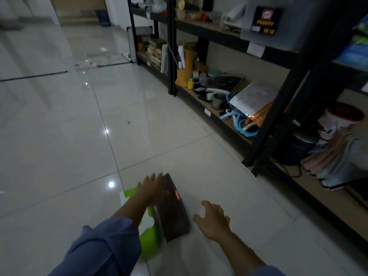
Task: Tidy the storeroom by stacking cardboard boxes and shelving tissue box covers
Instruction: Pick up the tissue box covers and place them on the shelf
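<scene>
The single head view looks forward and steeply down at the tiled floor point(159, 136). It sits close above both forearms, with the black shelving point(258, 120) running along its right side.

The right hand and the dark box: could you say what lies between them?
Head view: only bare floor tile separates right hand from dark box.

Light: dim, cool, flat. Glare: small bright reflected spots on glossy floor tiles point(59, 136), toward 9 o'clock. Shelving rack point(264, 124), 1 to 4 o'clock: shadowed, smeared by blur. Edges: wide-angle bending, soft corners.
</scene>
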